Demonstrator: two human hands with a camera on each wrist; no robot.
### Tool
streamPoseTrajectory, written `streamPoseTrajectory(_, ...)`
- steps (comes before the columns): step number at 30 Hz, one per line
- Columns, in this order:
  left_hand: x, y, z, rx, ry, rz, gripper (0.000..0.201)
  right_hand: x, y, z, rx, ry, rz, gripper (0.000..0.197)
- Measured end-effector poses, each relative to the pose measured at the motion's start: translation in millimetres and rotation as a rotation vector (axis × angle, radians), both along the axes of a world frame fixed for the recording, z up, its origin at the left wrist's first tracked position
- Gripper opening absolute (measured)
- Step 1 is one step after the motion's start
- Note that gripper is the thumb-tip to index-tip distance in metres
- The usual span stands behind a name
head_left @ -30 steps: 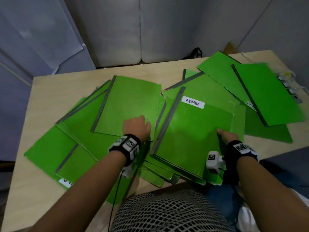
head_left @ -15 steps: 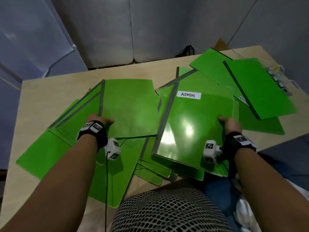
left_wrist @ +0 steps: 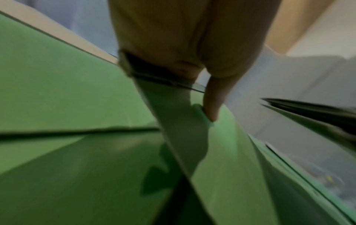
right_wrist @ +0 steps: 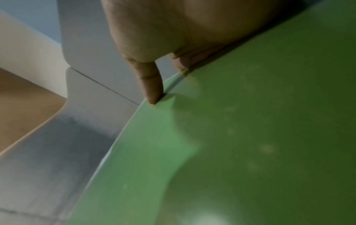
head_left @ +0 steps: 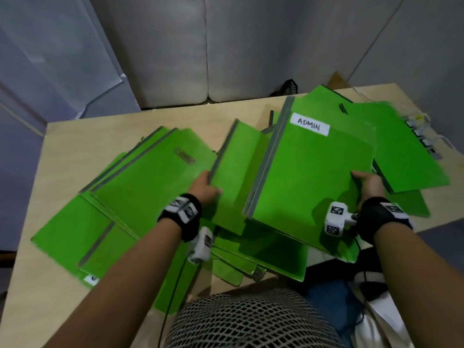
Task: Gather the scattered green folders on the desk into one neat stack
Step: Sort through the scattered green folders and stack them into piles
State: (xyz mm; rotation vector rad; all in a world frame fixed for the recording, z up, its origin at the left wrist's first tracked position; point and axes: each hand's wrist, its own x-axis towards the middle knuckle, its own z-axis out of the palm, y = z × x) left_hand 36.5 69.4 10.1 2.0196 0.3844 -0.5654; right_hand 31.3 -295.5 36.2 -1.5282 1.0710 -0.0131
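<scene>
Several green folders lie scattered and overlapping on the wooden desk (head_left: 75, 136). My right hand (head_left: 367, 182) grips the right edge of the folder labelled ADMIN (head_left: 311, 172), which is raised and tilted above the pile. In the right wrist view my thumb presses on that folder's green cover (right_wrist: 250, 137). My left hand (head_left: 204, 188) grips the spine edge of a second green folder (head_left: 238, 172), lifted on its left side. The left wrist view shows the thumb on top of this folder (left_wrist: 221, 152) and the fingers beneath. More folders (head_left: 140, 187) lie flat at the left, and others (head_left: 406, 151) at the right.
A string of small grey clips with a cord (head_left: 421, 136) lies at the desk's right edge. Grey partition panels (head_left: 251, 46) stand behind the desk. A black object (head_left: 288, 87) sits at the back edge. My patterned clothing (head_left: 251, 322) is at the front edge.
Both hands have lifted their folders: the ADMIN folder has risen and tilted up, and my left hand has raised the second folder's left edge and swung it toward the ADMIN folder.
</scene>
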Motion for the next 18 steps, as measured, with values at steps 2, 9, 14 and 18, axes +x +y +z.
streamPoseTrajectory(2,-9.9,-22.8,-13.0,0.228,0.043,-0.055,0.043,-8.2,12.1,1.3,-0.009,0.100,0.039,0.040)
streamPoseTrajectory(9,-24.7,-54.5,-19.1,0.319,0.127,0.066,0.052,-33.5,12.0,-36.5,-0.070,0.260,0.064,0.070)
streamPoseTrajectory(14,-25.0,-56.1,-10.3,0.055,0.248,0.142,0.064,-34.2,22.4,-34.4,-0.105,0.277,0.107,0.069)
streamPoseTrajectory(18,-27.0,-56.6,-5.3,-0.147,0.394,0.221,0.070,-31.8,18.2,-43.8,-0.093,0.292,0.155,0.077)
